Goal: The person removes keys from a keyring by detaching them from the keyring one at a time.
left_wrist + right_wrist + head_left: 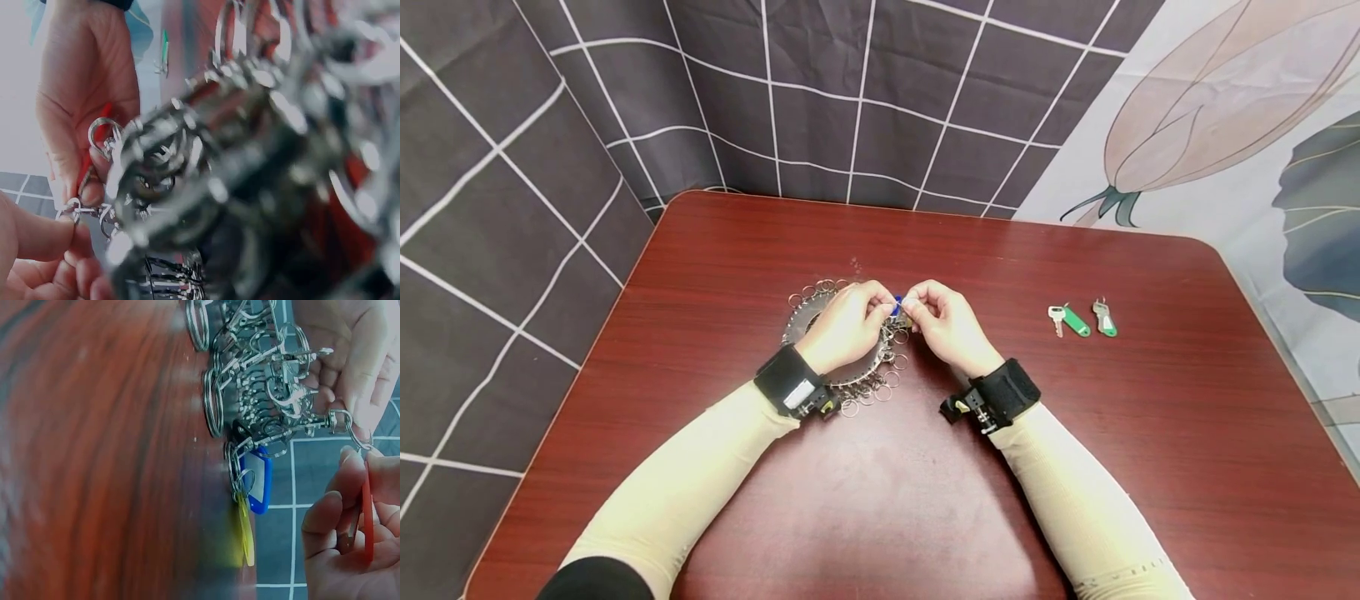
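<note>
A round metal key holder (801,320), its edge hung with several clasps and split rings, lies under my left hand (846,325). Left thumb and fingers pinch a small metal clasp (342,417) at the holder's right edge. Just across from it, my right hand (953,327) grips a red key tag (368,515) between thumb and fingers, its top meeting the clasp's end. Part of a key beside the tag is hidden by the fingers. Below the hands, a blue key tag (260,481) and a yellow key tag (245,531) hang from the holder.
To the right on the reddish-brown table (865,500) lie a key (1057,318) with a green tag (1076,322) and another key (1102,312) with a green tag (1108,328). Behind the table hangs a dark checked cloth (820,125). Both wrists wear black camera straps.
</note>
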Motion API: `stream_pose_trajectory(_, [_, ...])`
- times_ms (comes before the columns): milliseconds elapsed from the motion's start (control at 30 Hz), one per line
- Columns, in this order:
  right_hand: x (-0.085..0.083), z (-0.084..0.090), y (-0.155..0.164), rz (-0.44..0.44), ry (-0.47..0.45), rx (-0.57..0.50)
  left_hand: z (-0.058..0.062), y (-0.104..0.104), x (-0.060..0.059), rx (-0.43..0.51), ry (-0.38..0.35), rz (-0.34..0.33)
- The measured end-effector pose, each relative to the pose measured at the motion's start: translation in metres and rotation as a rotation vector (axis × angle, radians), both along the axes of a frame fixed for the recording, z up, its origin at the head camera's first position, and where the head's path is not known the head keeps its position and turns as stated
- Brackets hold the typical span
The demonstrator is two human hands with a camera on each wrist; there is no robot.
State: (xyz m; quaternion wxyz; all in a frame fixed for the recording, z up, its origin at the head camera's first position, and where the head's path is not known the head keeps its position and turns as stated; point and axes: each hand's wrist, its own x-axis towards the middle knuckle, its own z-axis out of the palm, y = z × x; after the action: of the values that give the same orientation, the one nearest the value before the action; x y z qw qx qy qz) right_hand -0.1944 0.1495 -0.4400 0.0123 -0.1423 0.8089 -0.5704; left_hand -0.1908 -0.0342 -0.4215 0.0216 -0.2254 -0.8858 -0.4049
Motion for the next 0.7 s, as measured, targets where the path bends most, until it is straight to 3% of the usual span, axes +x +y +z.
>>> stream_pose_trajectory(167, [0.002,0.004,-0.003,-0.001,-0.029,-0.028,-0.003,-0.001,0.000,0.007,-0.020,0.023])
stream_pose_trajectory(400, [0.020,0.039,-0.011,0.018,-0.054,-0.040,-0.004,-0.001,-0.002,0.064,-0.039,0.091])
stream_pose_trajectory(700, [0.022,0.041,-0.011,0.006,-0.055,-0.008,-0.002,-0.003,-0.001,0.154,-0.023,0.032])
